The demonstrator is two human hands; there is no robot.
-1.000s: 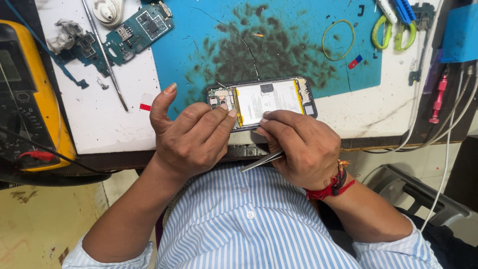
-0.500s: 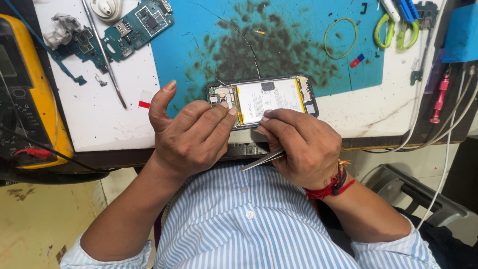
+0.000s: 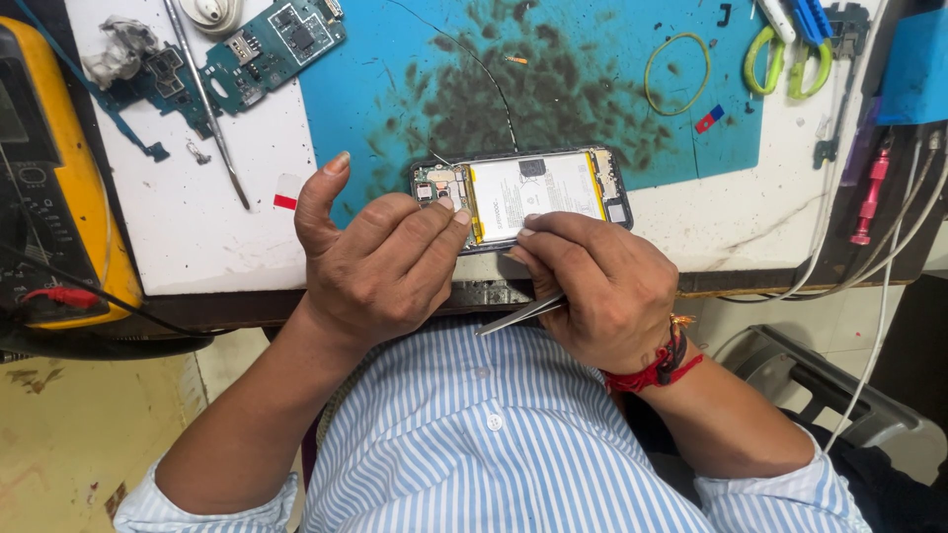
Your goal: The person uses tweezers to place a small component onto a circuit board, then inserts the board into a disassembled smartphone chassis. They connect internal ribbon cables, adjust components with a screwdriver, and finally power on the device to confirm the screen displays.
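Observation:
An opened phone (image 3: pixel 538 188) with its white battery and small circuit board exposed lies at the near edge of a stained blue mat (image 3: pixel 553 89). My left hand (image 3: pixel 380 262) rests on the phone's left end, fingertips on the board area, thumb raised. My right hand (image 3: pixel 592 286) grips metal tweezers (image 3: pixel 518 314); their back end pokes out toward my chest and their tips are hidden under my fingers at the phone's near edge.
A yellow multimeter (image 3: pixel 49 178) with a red lead sits at the left. Green circuit boards (image 3: pixel 247 49) and a thin metal tool (image 3: pixel 212 114) lie at the back left. Green-handled scissors (image 3: pixel 790 54), a yellow rubber band (image 3: pixel 676 64) and cables (image 3: pixel 889 227) occupy the right.

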